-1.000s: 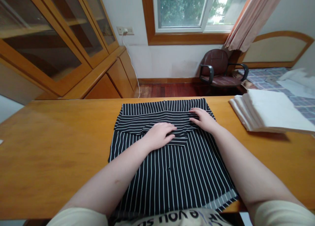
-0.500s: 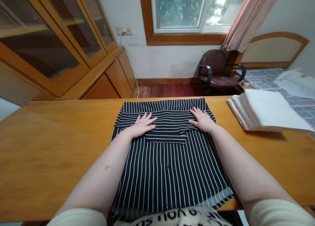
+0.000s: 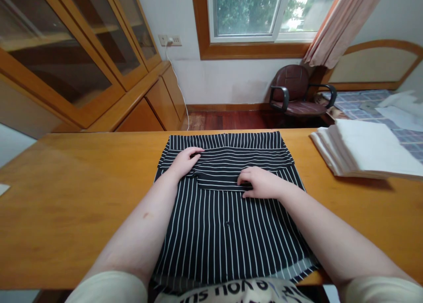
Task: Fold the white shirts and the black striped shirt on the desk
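Observation:
A black garment with white stripes (image 3: 228, 241) is spread before me, its stripes running lengthwise in the lower part. Across its upper part lies a folded band of the same cloth (image 3: 224, 160), striped crosswise. My left hand (image 3: 185, 163) rests on the band's left part, fingers pointing right and thumb apart. Over the band's lower right edge is my right hand (image 3: 261, 182), its fingers bent and touching the cloth, with a gap to the thumb. Neither hand visibly grips the cloth.
The garment lies on a wooden table (image 3: 82, 197). A stack of folded white cloth (image 3: 370, 146) sits on the table's right side. Beyond the table are an office chair (image 3: 294, 91), a bed (image 3: 360, 102) and, at left, a wooden cabinet (image 3: 132, 113).
My right hand has moved down and left, from flat on the upper right of the garment to the band's lower edge, fingers now bent. My left hand's spread fingers have drawn together.

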The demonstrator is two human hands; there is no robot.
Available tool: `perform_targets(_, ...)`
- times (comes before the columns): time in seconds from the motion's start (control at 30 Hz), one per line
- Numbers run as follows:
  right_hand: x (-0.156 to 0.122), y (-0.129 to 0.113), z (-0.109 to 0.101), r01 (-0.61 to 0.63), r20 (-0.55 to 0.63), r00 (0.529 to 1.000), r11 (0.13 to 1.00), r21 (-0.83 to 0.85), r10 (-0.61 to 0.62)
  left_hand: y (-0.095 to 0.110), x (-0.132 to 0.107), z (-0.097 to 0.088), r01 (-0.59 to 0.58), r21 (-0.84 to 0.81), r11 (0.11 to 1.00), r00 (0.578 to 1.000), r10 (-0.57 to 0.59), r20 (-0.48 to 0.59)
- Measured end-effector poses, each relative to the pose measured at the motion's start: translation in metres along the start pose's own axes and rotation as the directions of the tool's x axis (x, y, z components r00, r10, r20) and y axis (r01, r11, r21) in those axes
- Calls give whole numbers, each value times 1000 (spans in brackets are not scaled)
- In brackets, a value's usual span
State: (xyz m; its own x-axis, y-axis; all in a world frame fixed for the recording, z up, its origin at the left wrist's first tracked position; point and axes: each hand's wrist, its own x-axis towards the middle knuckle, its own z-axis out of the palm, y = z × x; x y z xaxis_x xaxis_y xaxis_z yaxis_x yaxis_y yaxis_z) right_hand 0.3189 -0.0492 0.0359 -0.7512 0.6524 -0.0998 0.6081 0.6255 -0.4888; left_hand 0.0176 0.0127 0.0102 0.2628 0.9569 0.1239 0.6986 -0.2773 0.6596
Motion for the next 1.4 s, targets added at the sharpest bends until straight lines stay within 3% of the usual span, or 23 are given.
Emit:
perform_targets(0.07,2,2,7,2,-32,999,996,-86,-4,14,-3,-4,-72,17,997,996,71,58)
perform_targets(0.13,3,5,10,19,-67,997,993,-119,-27,30,-7,-7,-117,22,993,966,109,234)
perform_targets(0.2,3,8,10,37,-96,994,991,-126,-49,46,-12,-6,-164,59,985,883,120,454)
perform_targets(0.27,3,9,9,39,-115,992,992,-118,-52,57,-18,-2,-226,152,962,817,102,567)
perform_targets(0.4,4,12,7,2,-126,992,997,-71,-11,63,-23,7,-278,299,913,816,61,574)
perform_targets(0.67,3,21,3,-157,-195,969,988,0,154,62,-13,-10,-77,233,969,841,-62,538)
perform_targets(0.83,-1,26,0,-125,-151,978,985,121,143,62,-14,-9,-42,169,985,766,-77,638)
perform_targets(0.9,-2,26,0,-121,-153,977,977,173,148,60,-14,-5,-32,184,982,803,-85,590)
perform_targets(1.0,1,26,4,-109,-263,953,981,159,148,52,-11,9,-62,236,970,925,-34,379)
perform_targets(1.03,2,26,7,-103,-290,947,986,128,136,48,-10,15,-94,258,962,946,6,324)
perform_targets(1.1,5,27,14,-129,-282,949,990,50,137,38,-9,28,-158,320,934,956,63,287)
perform_targets(1.2,7,34,23,-242,-192,955,968,-69,225,17,-4,38,-154,437,886,947,6,322)
perform_targets(1.3,4,48,25,-362,-118,930,921,-140,348,-7,1,30,-32,519,854,953,-131,273)
perform_targets(1.4,-3,70,20,-506,-127,862,845,-171,491,-31,7,9,155,585,796,945,-292,145)
